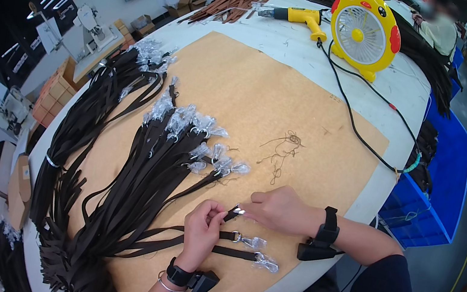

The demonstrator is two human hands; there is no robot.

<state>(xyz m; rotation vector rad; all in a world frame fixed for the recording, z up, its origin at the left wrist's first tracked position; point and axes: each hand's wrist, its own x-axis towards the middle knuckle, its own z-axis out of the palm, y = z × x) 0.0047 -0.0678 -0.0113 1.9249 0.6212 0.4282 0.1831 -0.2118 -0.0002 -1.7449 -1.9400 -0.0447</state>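
Observation:
My left hand [203,229] pinches the end of a dark brown strap [230,214] between thumb and fingers. Meeting it from the right, my right hand [283,209] is closed at that same end, where a small shiny silver piece shows at the fingertips. Its kind is too small to tell. Just below lie two more strap ends, with a metal snap hook [243,239] and another snap hook [266,262] in clear plastic. To the left spreads a pile of dark straps [138,186], several with plastic-wrapped hooks [182,119] at their far ends.
Brown paper [243,86] covers the white table [286,41], with loose threads [285,148] on it. Farther back are a yellow heat gun [302,17], a chick-shaped fan [358,34] and a black cable [351,117]. A tied strap bundle [73,133] lies left; a blue bin [445,179] stands right.

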